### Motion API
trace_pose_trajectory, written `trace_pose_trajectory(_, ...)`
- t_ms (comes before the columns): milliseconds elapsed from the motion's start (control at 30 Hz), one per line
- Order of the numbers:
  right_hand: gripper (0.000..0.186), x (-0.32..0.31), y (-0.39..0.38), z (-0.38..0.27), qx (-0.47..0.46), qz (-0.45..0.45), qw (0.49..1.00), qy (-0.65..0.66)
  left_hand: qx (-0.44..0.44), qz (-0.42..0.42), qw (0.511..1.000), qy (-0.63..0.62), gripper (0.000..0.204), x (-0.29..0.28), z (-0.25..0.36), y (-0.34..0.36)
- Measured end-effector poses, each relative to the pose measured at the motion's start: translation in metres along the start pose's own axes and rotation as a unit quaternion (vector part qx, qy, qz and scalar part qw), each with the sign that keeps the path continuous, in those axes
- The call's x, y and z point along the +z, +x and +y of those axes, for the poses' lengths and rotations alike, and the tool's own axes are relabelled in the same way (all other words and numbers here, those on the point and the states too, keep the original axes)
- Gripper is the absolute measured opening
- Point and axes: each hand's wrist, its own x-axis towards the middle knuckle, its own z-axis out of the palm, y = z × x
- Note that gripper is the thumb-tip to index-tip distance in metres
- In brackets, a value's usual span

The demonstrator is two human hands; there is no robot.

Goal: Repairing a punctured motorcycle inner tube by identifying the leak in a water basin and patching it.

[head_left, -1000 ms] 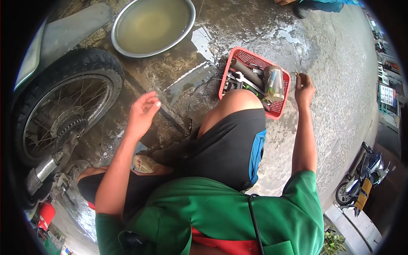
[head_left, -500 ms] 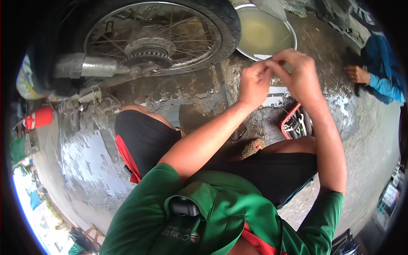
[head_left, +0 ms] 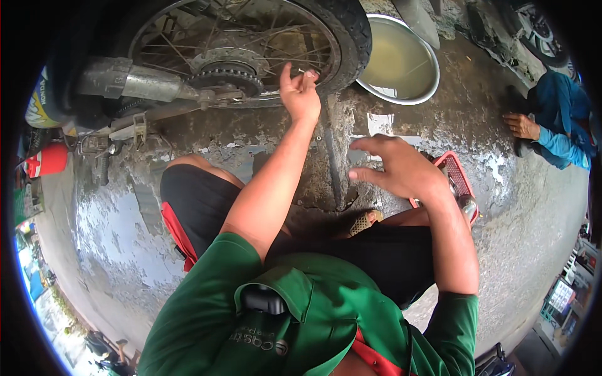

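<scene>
My left hand (head_left: 300, 99) is raised beside the rear rim of a motorcycle wheel (head_left: 335, 56). Its index finger points up, and the other fingers pinch something small and thin that I cannot make out. My right hand (head_left: 398, 168) hovers above the wet concrete with thumb and fingers apart, holding nothing. The wheel has a black tyre, wire spokes and a toothed sprocket (head_left: 229, 83) with a chain. Partly behind my right wrist stands a red plastic basket (head_left: 461, 172) with metal tools in it.
A metal basin (head_left: 401, 59) of cloudy water stands right of the tyre. At the far right crouches a person in blue (head_left: 558, 125), one hand (head_left: 522, 126) showing. A red container (head_left: 47, 160) stands at left. My sandalled foot (head_left: 364, 222) is below.
My hands were together near the basin; now they are apart. The left has moved left to the wheel, and the right has come down and opened. My view has shifted slightly.
</scene>
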Motion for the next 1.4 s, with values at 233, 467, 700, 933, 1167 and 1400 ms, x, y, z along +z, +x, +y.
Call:
trace_pose_trajectory(233,0.062,0.014,0.018,0.042,0.070,-0.074,0.993,-0.059,-0.003,-0.010,0.999,0.039,0.032,0.002,-0.002,0.019)
trace_pose_trajectory(467,0.062,0.004,0.026,0.039,0.033,-0.066,0.997,0.024,0.017,-0.065,0.992,0.107,0.032,0.000,0.003,0.025)
trace_pose_trajectory(700,0.061,0.004,0.031,0.043,-0.009,-0.050,0.998,0.025,0.085,-0.098,0.978,0.166,0.031,-0.008,0.000,0.028)
trace_pose_trajectory(933,0.061,0.002,0.029,0.047,0.003,-0.050,0.998,0.026,-0.008,-0.063,0.996,0.068,0.032,-0.001,0.004,0.025)
trace_pose_trajectory(1167,0.066,-0.006,0.031,0.041,0.020,-0.071,0.997,0.037,0.023,-0.095,0.992,0.080,0.033,-0.006,0.005,0.026)
trace_pose_trajectory(1400,0.067,-0.008,0.032,0.044,0.023,-0.077,0.996,0.037,0.024,-0.088,0.993,0.068,0.033,-0.006,0.004,0.024)
